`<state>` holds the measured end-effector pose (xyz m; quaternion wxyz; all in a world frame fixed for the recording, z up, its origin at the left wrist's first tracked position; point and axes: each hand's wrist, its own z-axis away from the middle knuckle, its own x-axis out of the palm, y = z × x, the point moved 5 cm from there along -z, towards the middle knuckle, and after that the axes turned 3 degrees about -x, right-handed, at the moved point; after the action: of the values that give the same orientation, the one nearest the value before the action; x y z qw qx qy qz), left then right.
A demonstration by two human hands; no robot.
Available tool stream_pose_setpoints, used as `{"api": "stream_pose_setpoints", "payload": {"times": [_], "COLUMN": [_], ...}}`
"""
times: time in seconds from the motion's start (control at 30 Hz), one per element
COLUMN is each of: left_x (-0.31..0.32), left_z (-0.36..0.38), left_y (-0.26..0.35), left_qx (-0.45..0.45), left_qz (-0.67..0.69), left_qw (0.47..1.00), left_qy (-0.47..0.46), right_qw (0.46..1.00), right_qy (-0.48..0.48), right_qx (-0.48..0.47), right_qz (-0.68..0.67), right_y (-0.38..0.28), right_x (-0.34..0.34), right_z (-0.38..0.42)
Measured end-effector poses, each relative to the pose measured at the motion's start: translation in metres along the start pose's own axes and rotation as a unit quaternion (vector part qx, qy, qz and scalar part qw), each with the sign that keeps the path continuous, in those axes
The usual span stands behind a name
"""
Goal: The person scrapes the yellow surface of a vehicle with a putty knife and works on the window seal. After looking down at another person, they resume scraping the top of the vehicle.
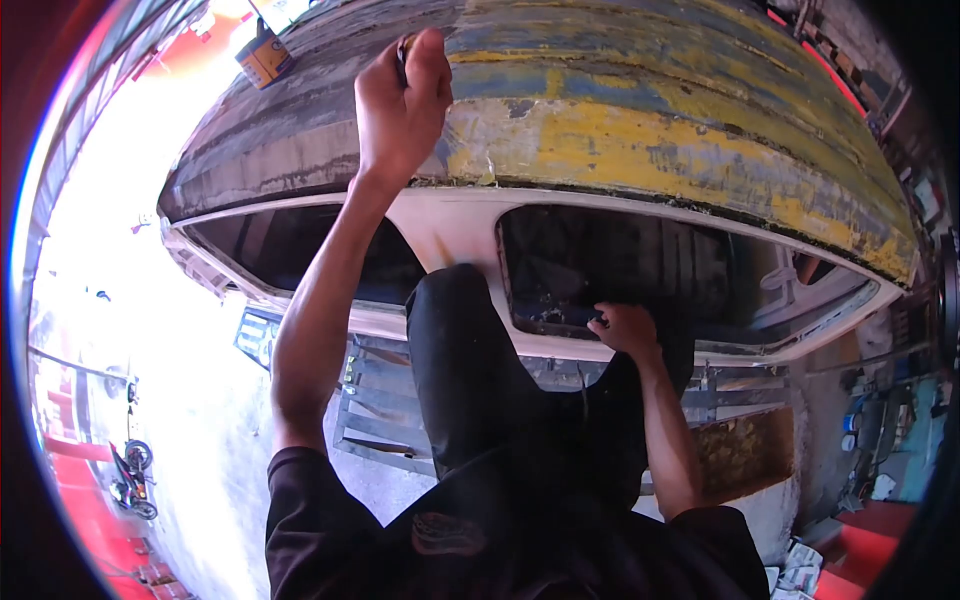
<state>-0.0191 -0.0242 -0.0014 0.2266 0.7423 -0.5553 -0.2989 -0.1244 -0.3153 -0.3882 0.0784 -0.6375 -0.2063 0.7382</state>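
My left hand (405, 105) is raised over the near edge of a vehicle roof (620, 135). Its fingers are closed around a small dark object, mostly hidden in the fist. The roof is ribbed, with patchy yellow paint over grey and bluish layers. My right hand (628, 328) is lower, by my knee, in front of the lower edge of a dark side window (620, 260). Its fingers are curled in, and a small dark bit shows at the fingertips; what it is I cannot make out.
A labelled tin (263, 58) sits on the roof's far left. A pale pillar (450, 235) parts the two windows. Below are a slatted wooden platform (385, 415) and a brown box-like panel (745, 452). A motorcycle (135, 480) stands on the left.
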Motion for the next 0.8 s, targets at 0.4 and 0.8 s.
{"api": "stream_pose_setpoints", "payload": {"times": [0.4, 0.8], "left_x": [-0.040, -0.023], "left_z": [-0.010, -0.007], "left_y": [-0.001, 0.007], "left_qx": [-0.127, -0.023], "left_qz": [0.152, 0.004], "left_qw": [0.975, 0.999], "left_qy": [0.103, 0.048], "right_qw": [0.999, 1.000], "right_qy": [0.027, -0.011], "right_qx": [-0.018, 0.005], "right_qz": [-0.006, -0.011], "right_y": [-0.006, -0.004], "right_x": [0.000, -0.004], "right_z": [0.003, -0.001]}}
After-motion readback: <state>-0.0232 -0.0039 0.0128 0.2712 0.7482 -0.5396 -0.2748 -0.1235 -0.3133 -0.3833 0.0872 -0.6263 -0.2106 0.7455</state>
